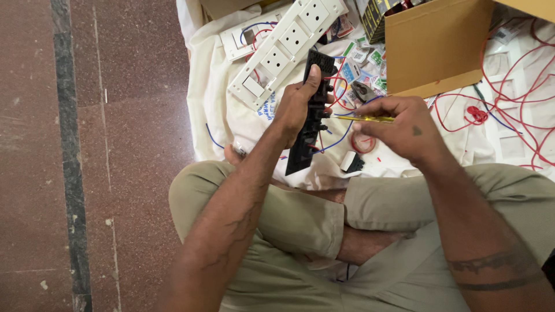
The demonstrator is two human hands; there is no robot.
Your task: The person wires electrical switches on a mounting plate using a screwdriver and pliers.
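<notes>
My left hand (296, 104) grips a long black switch plate (309, 124), held upright on its edge above my lap, with red and blue wires (338, 136) running from its back. My right hand (399, 124) holds a thin yellow-handled screwdriver (364, 118); its tip points left at the side of the black plate. Both hands hover over a white cloth (217, 92) spread on the floor.
A white multi-socket plate (286, 46) lies on the cloth behind my left hand. An open cardboard box (433, 49) stands at the back right, beside loose red wires (509, 86), small packets (358, 63) and a small black-and-white switch (351, 162). Reddish stone floor (115, 144) is at left.
</notes>
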